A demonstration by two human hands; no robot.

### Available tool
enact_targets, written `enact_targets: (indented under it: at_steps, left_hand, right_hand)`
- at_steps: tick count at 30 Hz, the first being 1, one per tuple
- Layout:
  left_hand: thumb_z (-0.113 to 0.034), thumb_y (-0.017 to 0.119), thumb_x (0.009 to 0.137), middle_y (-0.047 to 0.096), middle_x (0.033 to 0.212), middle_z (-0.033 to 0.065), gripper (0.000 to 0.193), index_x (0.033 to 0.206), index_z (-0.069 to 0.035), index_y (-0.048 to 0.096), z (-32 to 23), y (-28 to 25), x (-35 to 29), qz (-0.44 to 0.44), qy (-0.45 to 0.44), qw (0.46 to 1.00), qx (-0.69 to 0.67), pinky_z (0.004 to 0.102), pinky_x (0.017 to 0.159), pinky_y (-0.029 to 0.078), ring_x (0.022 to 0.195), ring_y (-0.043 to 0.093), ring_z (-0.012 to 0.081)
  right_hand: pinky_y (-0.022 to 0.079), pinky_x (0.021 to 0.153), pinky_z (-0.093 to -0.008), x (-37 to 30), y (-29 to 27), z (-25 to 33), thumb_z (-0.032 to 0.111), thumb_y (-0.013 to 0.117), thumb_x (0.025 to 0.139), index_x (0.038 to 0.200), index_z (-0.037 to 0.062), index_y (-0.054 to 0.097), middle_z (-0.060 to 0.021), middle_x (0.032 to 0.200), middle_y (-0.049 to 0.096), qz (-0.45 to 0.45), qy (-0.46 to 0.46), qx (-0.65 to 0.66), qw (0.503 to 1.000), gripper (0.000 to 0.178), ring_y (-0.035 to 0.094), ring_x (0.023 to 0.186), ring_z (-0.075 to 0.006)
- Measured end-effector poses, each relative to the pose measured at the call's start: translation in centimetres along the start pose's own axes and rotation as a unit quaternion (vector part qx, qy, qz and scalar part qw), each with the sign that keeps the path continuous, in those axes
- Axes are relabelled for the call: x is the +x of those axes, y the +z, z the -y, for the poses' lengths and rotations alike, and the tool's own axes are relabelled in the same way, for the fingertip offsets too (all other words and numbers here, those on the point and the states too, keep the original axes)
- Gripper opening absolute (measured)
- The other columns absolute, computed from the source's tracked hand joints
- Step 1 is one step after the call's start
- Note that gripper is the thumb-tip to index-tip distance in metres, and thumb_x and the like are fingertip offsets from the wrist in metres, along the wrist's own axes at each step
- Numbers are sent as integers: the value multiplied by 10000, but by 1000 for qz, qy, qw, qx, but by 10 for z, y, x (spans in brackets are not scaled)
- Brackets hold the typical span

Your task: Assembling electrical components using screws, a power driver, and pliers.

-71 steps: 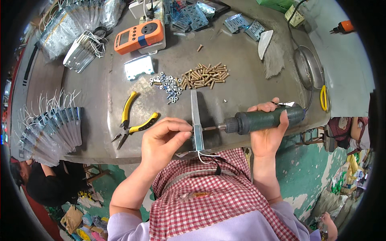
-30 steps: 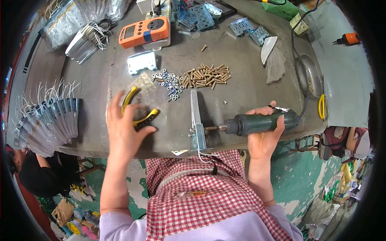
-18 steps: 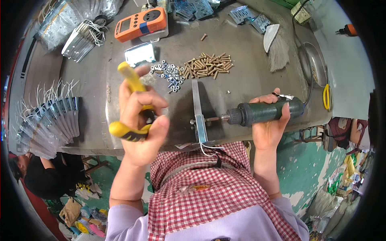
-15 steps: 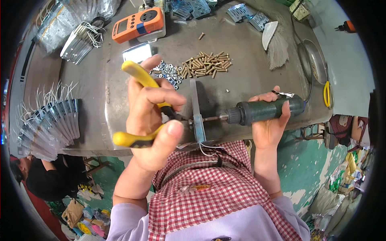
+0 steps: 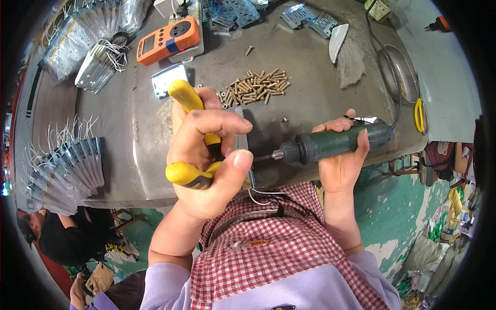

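My left hand (image 5: 209, 150) is wrapped around yellow-handled pliers (image 5: 187, 96), whose jaws are hidden behind my fingers. Just beyond my fingertips stands a narrow metal strip (image 5: 241, 140), with a thin white wire (image 5: 262, 202) hanging from its near end. My right hand (image 5: 338, 173) grips a dark green electric screwdriver (image 5: 330, 145) lying level, its bit pointing left at the strip. Whether the bit touches a screw there is hidden by my left thumb.
A heap of brass-coloured screws (image 5: 258, 87) lies beyond my hands, beside partly covered small nuts (image 5: 223, 98). An orange meter (image 5: 168, 41) stands farther back. Fanned metal strips with wires (image 5: 77, 163) lie at left. A brush (image 5: 350, 59) and a metal dish (image 5: 404, 67) are at right.
My left hand with the pliers has shifted right, closer to the screwdriver, and covers more of the strip and nuts. The table view has slid slightly left. Both hands keep their tools.
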State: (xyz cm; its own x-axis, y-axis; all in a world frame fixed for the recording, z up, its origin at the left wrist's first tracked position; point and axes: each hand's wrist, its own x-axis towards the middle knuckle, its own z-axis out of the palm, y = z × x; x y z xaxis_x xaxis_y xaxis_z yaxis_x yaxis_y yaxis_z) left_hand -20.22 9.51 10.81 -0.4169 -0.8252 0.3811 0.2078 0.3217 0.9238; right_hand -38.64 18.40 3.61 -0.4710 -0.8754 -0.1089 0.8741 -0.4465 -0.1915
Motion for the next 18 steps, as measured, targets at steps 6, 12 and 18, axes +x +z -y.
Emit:
enact_targets:
  at_steps: [6, 12, 18]
  left_hand:
    - [-243, 641, 733, 364, 938, 59, 242, 827, -73, 497, 10, -3, -2, -18, 32, 998, 48, 184, 516, 299, 671, 358, 85]
    - [-176, 615, 726, 352, 913, 47, 179, 794, -83, 478, 12, -1, -1, 10, 58, 996, 69, 184, 513, 291, 667, 353, 84]
    - [-143, 607, 719, 350, 923, 53, 162, 783, -87, 469, 10, 4, 0, -13, 56, 997, 56, 180, 517, 289, 675, 348, 85]
  right_hand:
    - [361, 899, -407, 0, 1, 3, 234, 631, 786, 1083, 107, 450, -11, 851, 492, 27, -12, 11, 1000, 370, 497, 854, -164]
    - [361, 893, -402, 3, -1, 5, 234, 629, 787, 1080, 110, 468, -7, 851, 504, 23, -11, -4, 1000, 357, 495, 853, -160]
    - [358, 896, -401, 4, -5, 5, 246, 613, 799, 1069, 125, 481, -4, 850, 504, 43, -11, 15, 999, 324, 487, 859, -165]
